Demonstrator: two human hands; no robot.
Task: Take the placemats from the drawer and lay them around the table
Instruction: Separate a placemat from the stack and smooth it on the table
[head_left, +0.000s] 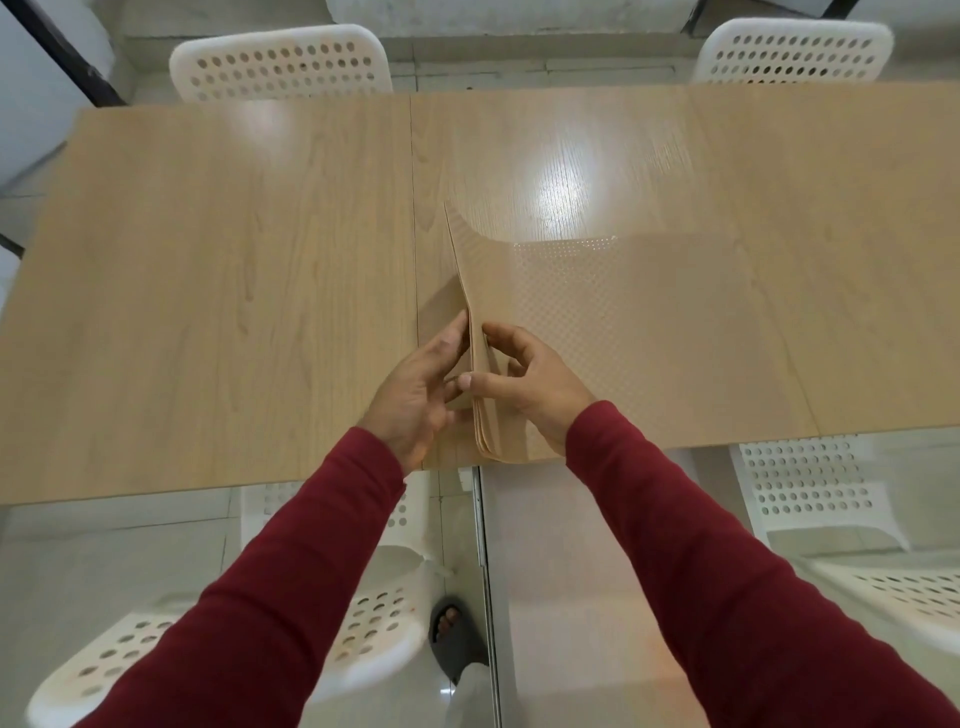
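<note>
A stack of tan, textured placemats (623, 332) lies on the right half of the light wooden table (208, 286), reaching to its near edge. The stack's left edge is lifted off the table. My right hand (524, 387) grips that lifted edge, thumb on the near side and fingers over the top. My left hand (421, 389) sits just left of it, its fingertips touching the raised edges of the mats. Both arms wear dark red sleeves. No drawer is in view.
Two white perforated chairs stand at the far side, one (283, 65) at left and one (792, 52) at right. Two more white chairs sit on my side, one (374, 618) lower left and one (810, 483) at right. My sandalled foot (454, 636) shows below.
</note>
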